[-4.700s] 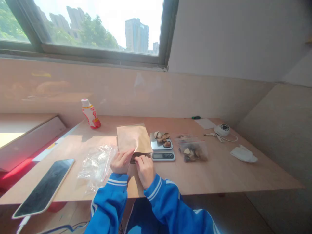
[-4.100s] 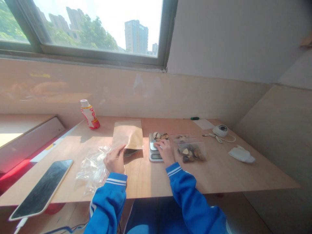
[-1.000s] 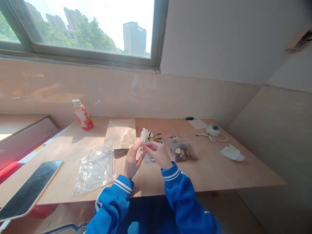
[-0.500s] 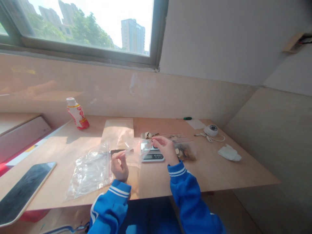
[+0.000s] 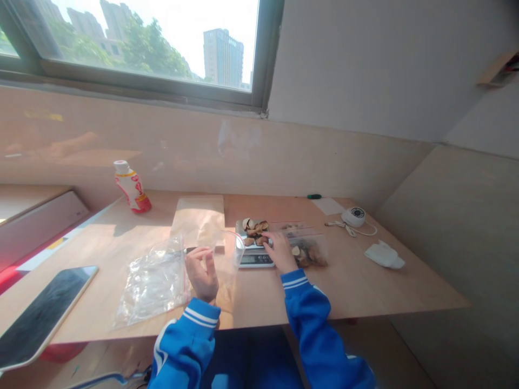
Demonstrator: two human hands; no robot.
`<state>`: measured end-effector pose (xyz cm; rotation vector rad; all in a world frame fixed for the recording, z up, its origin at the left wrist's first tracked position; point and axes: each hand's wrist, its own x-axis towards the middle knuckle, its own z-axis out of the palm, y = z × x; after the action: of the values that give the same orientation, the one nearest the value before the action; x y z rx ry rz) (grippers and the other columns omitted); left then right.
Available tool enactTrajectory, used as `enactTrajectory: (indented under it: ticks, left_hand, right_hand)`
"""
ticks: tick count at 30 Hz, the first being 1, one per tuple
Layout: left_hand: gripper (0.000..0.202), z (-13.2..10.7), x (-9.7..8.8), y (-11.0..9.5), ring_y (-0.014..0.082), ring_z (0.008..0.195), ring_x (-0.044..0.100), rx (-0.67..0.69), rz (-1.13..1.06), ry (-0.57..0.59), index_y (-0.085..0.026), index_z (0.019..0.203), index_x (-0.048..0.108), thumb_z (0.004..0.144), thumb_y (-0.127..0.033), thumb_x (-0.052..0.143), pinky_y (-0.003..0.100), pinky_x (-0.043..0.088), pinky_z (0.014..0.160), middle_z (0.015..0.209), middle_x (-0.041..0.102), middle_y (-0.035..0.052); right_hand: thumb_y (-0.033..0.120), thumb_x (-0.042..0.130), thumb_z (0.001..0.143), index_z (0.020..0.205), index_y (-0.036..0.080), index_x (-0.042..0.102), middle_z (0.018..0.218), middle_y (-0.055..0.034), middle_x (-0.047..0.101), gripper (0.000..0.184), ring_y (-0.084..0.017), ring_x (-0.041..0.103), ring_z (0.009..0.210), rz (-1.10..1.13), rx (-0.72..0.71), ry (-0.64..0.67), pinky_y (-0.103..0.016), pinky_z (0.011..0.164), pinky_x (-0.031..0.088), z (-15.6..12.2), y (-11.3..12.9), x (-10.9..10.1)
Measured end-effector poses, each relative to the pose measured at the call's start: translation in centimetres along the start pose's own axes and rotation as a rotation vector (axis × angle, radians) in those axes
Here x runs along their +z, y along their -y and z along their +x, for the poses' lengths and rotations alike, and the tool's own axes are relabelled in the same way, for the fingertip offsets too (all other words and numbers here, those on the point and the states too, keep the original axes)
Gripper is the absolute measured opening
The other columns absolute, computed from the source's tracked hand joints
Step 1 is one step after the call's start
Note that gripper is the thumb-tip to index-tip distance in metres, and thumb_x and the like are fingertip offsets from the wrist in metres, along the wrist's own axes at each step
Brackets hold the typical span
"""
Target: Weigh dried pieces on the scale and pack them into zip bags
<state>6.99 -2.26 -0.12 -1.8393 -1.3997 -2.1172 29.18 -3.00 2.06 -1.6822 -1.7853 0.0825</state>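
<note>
The left hand is above the front half of the surface. Its grip is pinched together on the edge of the clear bag. The mouth of the clear bag is spread and faces the scale; from this angle, contact between the two cannot be determined.

The pieces, brown and cream, are located on the scale plate, grouped mainly toward its rear. The right hand reaches over the right side of the plate, fingertips at the front pieces. Its fingers are bent; whether this grip is clamped on a piece or only rests against it cannot be determined. The digits on the scale display are too small to read.

The filled bag, which contains similar pieces, lies just to the right of the scale, partly behind the right hand. A second bag lies behind it.

The paper bag lies flat behind the left hand. The crinkled plastic lies to the left of the same hand. The phone is at the left front edge of the surface, and the bottle stands at the left rear.
</note>
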Motion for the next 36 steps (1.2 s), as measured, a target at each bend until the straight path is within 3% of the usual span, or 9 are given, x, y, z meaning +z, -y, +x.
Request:
enactTrajectory:
  ticks: [6,11,13,16,19,23,28,32,36]
  left_hand:
    - [0.013,-0.1,0.0,-0.5,0.0210,0.111,0.057,-0.105,-0.116,0.108,-0.017,0.090,0.050,0.091,-0.026,0.042,0.040,0.045,0.093,0.112,0.063,0.0148]
    - [0.018,-0.3,0.1,-0.7,0.0222,0.116,0.057,-0.178,-0.125,0.173,-0.017,0.096,0.051,0.092,-0.031,0.040,0.039,0.046,0.094,0.117,0.063,0.0156]
    - [0.020,-0.3,0.1,-0.8,0.0226,0.116,0.057,-0.193,-0.129,0.181,-0.017,0.097,0.051,0.092,-0.032,0.040,0.040,0.047,0.094,0.118,0.063,0.0162]
    - [0.020,-0.4,0.2,-0.8,0.0229,0.115,0.057,-0.208,-0.128,0.161,-0.016,0.098,0.049,0.092,-0.033,0.040,0.040,0.047,0.093,0.117,0.063,0.0175]
    - [0.020,-0.5,0.2,-0.8,0.0231,0.111,0.060,-0.225,-0.125,0.122,-0.017,0.098,0.046,0.092,-0.035,0.040,0.041,0.050,0.089,0.114,0.064,0.0188]
    - [0.021,-0.8,0.3,-0.6,0.0219,0.096,0.066,-0.252,-0.151,0.131,-0.018,0.094,0.044,0.093,-0.038,0.038,0.038,0.053,0.077,0.107,0.066,0.0181]
    - [0.020,-1.0,0.4,-0.1,0.0218,0.094,0.066,-0.232,-0.144,0.133,-0.019,0.092,0.043,0.092,-0.038,0.039,0.036,0.054,0.074,0.106,0.066,0.0173]
    - [0.014,-1.0,0.5,0.0,0.0223,0.100,0.064,-0.206,-0.158,0.164,-0.020,0.093,0.041,0.093,-0.033,0.038,0.038,0.053,0.078,0.108,0.065,0.0173]
    - [0.009,-0.9,0.4,-0.3,0.0223,0.102,0.064,-0.187,-0.161,0.172,-0.020,0.091,0.040,0.092,-0.029,0.038,0.038,0.052,0.081,0.109,0.065,0.0170]
  right_hand:
    - [0.016,0.052,0.085,0.090,0.018,0.067,0.091,-0.0071,0.069,0.016,-0.023,0.059,0.084,0.090,-0.004,-0.136,-0.037,0.081,0.046,0.1,0.8,-0.8]
    - [0.025,0.052,0.089,0.097,0.021,0.065,0.089,-0.0048,0.068,0.016,-0.017,0.056,0.071,0.170,-0.119,-0.327,-0.032,0.075,0.047,0.3,5.6,-2.9]
    - [0.025,0.053,0.090,0.103,0.021,0.064,0.089,-0.0045,0.068,0.018,-0.017,0.058,0.074,0.195,-0.212,-0.294,-0.031,0.076,0.048,0.3,7.6,-3.5]
    - [0.025,0.054,0.090,0.112,0.023,0.062,0.088,-0.0037,0.068,0.024,-0.018,0.060,0.084,0.211,-0.348,-0.127,-0.031,0.081,0.048,0.2,9.1,-3.7]
    - [0.026,0.052,0.091,0.114,0.022,0.060,0.092,-0.0044,0.068,0.025,-0.018,0.061,0.088,0.261,-0.331,-0.056,-0.032,0.082,0.049,0.2,8.4,-3.1]
    - [0.020,0.044,0.092,0.112,0.019,0.061,0.109,-0.0086,0.065,0.027,-0.020,0.056,0.104,0.223,-0.213,-0.132,-0.035,0.093,0.044,0.8,5.6,-1.3]
    - [0.024,0.055,0.085,0.122,0.021,0.056,0.130,-0.0103,0.055,0.037,-0.028,0.046,0.118,-0.045,-0.164,0.067,-0.046,0.098,0.038,1.5,3.3,1.0]
    - [0.023,0.056,0.085,0.122,0.024,0.056,0.128,-0.0094,0.057,0.036,-0.030,0.047,0.115,-0.172,-0.145,0.134,-0.050,0.095,0.035,1.8,3.6,1.2]
    - [0.026,0.060,0.084,0.114,0.023,0.060,0.115,-0.0120,0.061,0.031,-0.030,0.051,0.102,-0.236,-0.168,0.156,-0.044,0.086,0.041,2.2,4.2,0.6]
